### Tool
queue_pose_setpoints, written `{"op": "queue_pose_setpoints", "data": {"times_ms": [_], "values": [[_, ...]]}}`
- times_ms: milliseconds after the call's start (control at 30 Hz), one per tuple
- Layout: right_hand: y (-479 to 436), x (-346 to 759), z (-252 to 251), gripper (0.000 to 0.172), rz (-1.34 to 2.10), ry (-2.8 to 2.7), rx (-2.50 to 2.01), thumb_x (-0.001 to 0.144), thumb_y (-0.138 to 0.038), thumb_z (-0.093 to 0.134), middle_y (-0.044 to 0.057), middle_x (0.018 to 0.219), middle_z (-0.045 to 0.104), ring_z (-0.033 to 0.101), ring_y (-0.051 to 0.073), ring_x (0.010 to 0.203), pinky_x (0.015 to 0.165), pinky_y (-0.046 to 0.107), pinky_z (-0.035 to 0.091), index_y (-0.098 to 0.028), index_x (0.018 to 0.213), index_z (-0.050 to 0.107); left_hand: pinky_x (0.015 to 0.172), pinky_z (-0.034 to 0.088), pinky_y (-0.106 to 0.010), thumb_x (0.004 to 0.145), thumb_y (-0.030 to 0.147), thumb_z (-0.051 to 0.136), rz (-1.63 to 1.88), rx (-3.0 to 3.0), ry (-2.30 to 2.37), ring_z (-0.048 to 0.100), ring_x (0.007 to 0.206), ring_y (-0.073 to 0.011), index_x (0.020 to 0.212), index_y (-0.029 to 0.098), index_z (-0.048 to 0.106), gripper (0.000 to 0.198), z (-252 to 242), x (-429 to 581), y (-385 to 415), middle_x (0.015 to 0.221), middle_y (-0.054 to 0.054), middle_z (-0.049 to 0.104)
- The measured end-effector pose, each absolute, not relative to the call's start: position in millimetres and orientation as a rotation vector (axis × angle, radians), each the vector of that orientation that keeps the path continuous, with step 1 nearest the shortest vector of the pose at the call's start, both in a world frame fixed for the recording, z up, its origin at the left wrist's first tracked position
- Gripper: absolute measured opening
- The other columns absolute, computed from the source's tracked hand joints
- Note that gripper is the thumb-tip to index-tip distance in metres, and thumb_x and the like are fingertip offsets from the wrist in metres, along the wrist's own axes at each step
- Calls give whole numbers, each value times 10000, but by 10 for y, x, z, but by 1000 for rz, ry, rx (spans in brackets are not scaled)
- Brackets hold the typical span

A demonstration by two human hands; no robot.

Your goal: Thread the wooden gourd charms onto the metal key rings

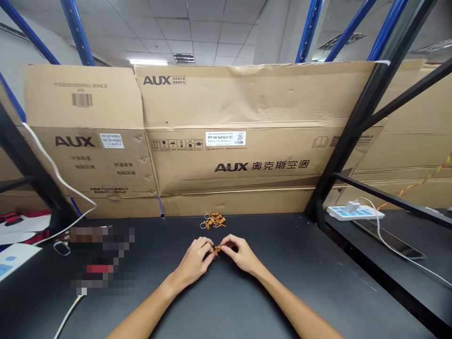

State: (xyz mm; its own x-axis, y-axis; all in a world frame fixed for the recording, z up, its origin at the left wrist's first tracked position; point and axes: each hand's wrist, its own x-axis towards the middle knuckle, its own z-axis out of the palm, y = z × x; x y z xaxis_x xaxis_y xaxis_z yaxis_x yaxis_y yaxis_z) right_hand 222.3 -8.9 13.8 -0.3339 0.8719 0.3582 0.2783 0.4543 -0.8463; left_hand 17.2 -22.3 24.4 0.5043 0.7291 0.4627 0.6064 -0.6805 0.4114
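Near the middle of the black tabletop (229,296), a small orange-brown beaded keychain (217,250) lies between my fingertips. My left hand (196,256) closes on its left, lower end, thumb and forefinger together near a bit of metal ring. From the other side my right hand (241,254) pinches its upper right part between thumb and forefinger. Just beyond the hands sits a little pile of similar beaded keychains (214,220), with metal rings showing at its left. Fine details of the held piece are too small to make out.
Cardboard sheets (226,103) stand upright along the back edge. At left lie a pixelated patch (100,268) and a white cable (68,313). A black rack post (348,132) rises at right; past it are a power strip (354,211) and a dark flat device (388,238).
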Motion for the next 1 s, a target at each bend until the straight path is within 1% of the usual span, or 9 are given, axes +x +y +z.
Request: {"op": "queue_pose_setpoints", "data": {"times_ms": [67,167,233,300,400,500,733,933,1000], "values": [[-81,2247,137,143,765,-1896,-993,886,-326,544,21,819,642,591,161,744,717,292,482,-201,884,614,853,459,-343,899,244,512,959,2508,1169,570,925,-188,806,209,593,128,229,162,-198,1015,-41,608],[-73,2276,126,140,549,-2035,-998,905,-296,521,40,882,642,571,183,843,801,332,463,-211,899,632,885,449,-344,899,252,520,984,2432,1166,568,947,-186,811,209,598,125,221,148,-168,1023,-44,603],[-74,2283,116,156,441,-2105,-1002,924,-274,490,46,908,641,551,192,880,839,354,446,-218,930,635,891,444,-349,896,253,524,947,2421,1138,562,953,-185,814,210,602,121,233,146,-169,1027,-45,600],[-82,2280,114,169,389,-2142,-1008,935,-259,469,51,922,637,541,195,885,836,359,442,-222,954,633,895,437,-368,883,269,543,884,2451,1117,553,960,-192,794,211,606,124,252,151,-189,1037,-44,596],[-101,2271,128,164,374,-2176,-997,933,-251,470,52,920,633,540,200,883,813,351,444,-223,950,630,884,432,-395,859,327,582,832,2501,1138,546,960,-207,729,200,591,183,274,165,-224,1055,-45,589],[-114,2266,139,146,367,-2194,-977,926,-240,480,44,906,631,541,195,875,804,342,443,-227,948,624,862,438,-399,886,351,548,846,2523,1181,544,955,-214,686,189,577,259,272,171,-229,1060,-57,588],[-109,2261,125,157,359,-2197,-991,937,-245,469,42,915,633,540,194,880,818,347,430,-228,945,625,835,444,-392,953,252,380,857,2581,1209,538,941,-206,832,198,591,250,250,172,-211,1055,-74,580],[-131,2255,166,148,366,-2200,-972,935,-243,474,38,918,638,534,191,884,819,339,428,-230,948,621,850,445,-403,910,317,505,825,2604,1208,537,956,-221,726,189,560,231,260,174,-242,1078,-71,568],[-125,2253,161,150,352,-2204,-976,936,-241,472,38,923,641,535,192,894,817,337,427,-232,956,621,846,451,-399,920,290,483,839,2610,1212,539,952,-219,746,192,572,218,259,175,-237,1082,-70,568]]}}
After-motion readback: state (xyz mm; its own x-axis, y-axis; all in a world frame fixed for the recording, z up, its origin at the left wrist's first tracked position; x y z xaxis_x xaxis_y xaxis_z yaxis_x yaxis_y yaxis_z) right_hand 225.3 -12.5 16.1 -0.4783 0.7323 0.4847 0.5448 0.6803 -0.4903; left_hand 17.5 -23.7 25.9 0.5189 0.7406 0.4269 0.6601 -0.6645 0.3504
